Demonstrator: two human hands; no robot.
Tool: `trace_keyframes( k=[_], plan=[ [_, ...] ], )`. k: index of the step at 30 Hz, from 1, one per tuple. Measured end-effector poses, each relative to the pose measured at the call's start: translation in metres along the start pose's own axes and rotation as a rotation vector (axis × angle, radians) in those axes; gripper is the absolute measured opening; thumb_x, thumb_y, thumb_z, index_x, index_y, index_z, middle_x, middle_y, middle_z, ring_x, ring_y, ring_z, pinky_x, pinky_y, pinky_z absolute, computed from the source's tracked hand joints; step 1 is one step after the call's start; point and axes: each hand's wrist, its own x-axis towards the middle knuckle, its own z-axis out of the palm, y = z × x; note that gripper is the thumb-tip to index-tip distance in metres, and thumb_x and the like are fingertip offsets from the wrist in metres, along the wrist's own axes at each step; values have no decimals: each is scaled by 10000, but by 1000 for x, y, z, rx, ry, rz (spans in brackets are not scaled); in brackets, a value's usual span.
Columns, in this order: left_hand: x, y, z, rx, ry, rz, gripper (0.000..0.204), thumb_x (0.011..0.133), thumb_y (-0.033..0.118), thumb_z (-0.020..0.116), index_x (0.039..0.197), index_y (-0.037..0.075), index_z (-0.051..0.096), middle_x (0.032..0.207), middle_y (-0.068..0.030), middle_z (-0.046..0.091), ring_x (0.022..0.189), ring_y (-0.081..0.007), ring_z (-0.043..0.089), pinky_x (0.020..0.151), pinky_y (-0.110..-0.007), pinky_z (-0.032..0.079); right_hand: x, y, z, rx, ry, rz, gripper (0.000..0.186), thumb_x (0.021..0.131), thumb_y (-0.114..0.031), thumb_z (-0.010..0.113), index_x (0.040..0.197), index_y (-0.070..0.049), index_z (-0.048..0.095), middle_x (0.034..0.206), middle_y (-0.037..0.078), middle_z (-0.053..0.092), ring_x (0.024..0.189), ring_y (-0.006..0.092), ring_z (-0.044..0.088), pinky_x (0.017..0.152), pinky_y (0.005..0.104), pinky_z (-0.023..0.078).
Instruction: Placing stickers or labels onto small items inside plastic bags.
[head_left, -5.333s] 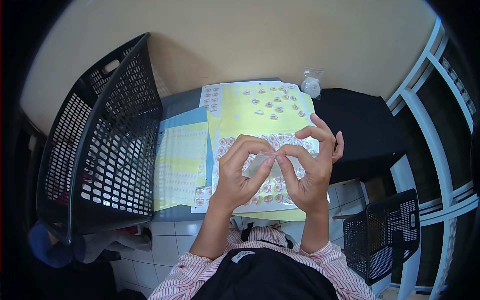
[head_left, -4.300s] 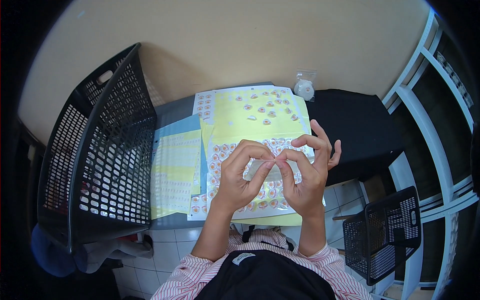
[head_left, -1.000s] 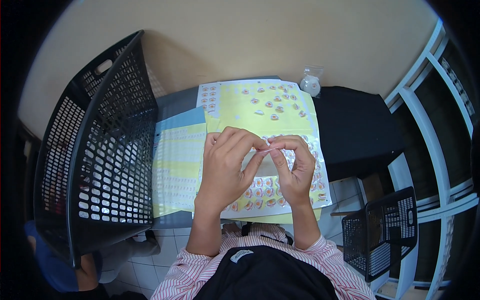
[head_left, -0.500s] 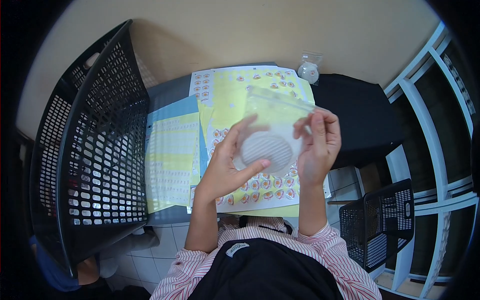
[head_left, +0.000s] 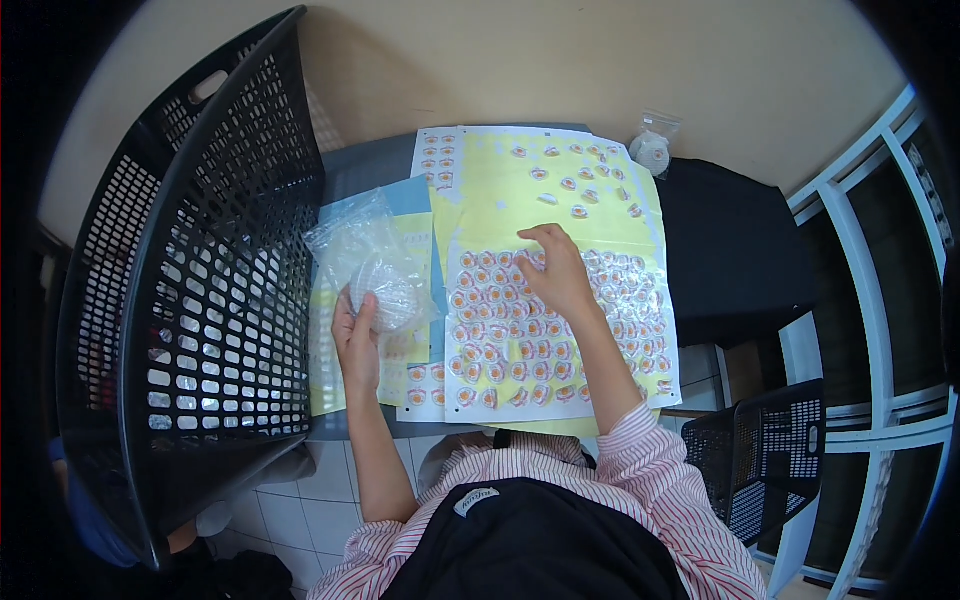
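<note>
My left hand [head_left: 358, 338] grips a clear zip bag [head_left: 350, 228] by its lower part, over the left of the table. Inside the bag lies a round white ribbed object [head_left: 388, 296]; its kind is not clear. My right hand [head_left: 556, 272] hovers over a large yellow sticker sheet [head_left: 490, 222], thumb and index finger apart with nothing seen between them. Rows of small red, white and orange stickers [head_left: 520, 370] fill the sheet's lower part. More stickers are scattered, some curled, near its far right.
A tall black perforated basket [head_left: 225, 300] stands at the left. Another filled zip bag [head_left: 653, 150] leans near the wall, beside a black-covered surface [head_left: 735, 245]. A black basket [head_left: 755, 450] sits low at the right. Smaller yellow sheets [head_left: 325, 385] lie on the grey table [head_left: 350, 170].
The bag has moved left and down from between both hands and is now in my left hand alone. My right hand has let go of it and moved over the sticker sheet.
</note>
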Motion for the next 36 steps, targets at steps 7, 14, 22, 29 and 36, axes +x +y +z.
trace_keyframes(
  k=[7, 14, 22, 29, 36],
  plan=[
    [1, -17, -8, -162, -87, -164, 364, 832, 89, 446, 1174, -15, 377, 1087, -83, 496, 973, -147, 495, 851, -262, 385, 49, 43, 1, -259, 201, 264, 291, 716, -114, 590, 990, -26, 544, 988, 134, 504, 896, 284, 523, 746, 363, 447],
    [2, -19, 3, -185, -158, -225, 406, 799, 3, 446, 1190, -5, 336, 1075, -84, 496, 957, -139, 504, 823, -267, 416, 69, 53, 7, -380, 154, 200, 161, 723, -94, 575, 870, -29, 576, 893, 138, 547, 779, 299, 567, 662, 376, 469],
    [-1, -21, 5, 5, -134, -132, 327, 835, 71, 469, 1143, 0, 387, 1061, -67, 502, 937, -112, 501, 809, -240, 404, 71, 52, 12, -418, 235, 165, 62, 712, -51, 561, 736, 5, 550, 732, 141, 582, 680, 290, 574, 605, 370, 459],
    [-7, -4, 19, -188, -171, -158, 377, 813, 15, 445, 1174, 15, 335, 1080, -68, 479, 973, -124, 489, 837, -258, 400, 70, 70, -5, -153, 195, 210, 91, 734, -79, 557, 778, 1, 557, 786, 153, 582, 707, 311, 576, 614, 393, 461],
    [-18, -2, 39, -222, -185, -100, 364, 810, 7, 448, 1159, 20, 347, 1060, -65, 487, 960, -118, 493, 815, -266, 415, 75, 63, -5, -334, 78, 46, 130, 672, -77, 611, 786, -16, 601, 858, 160, 567, 766, 303, 569, 660, 383, 469]
  ],
)
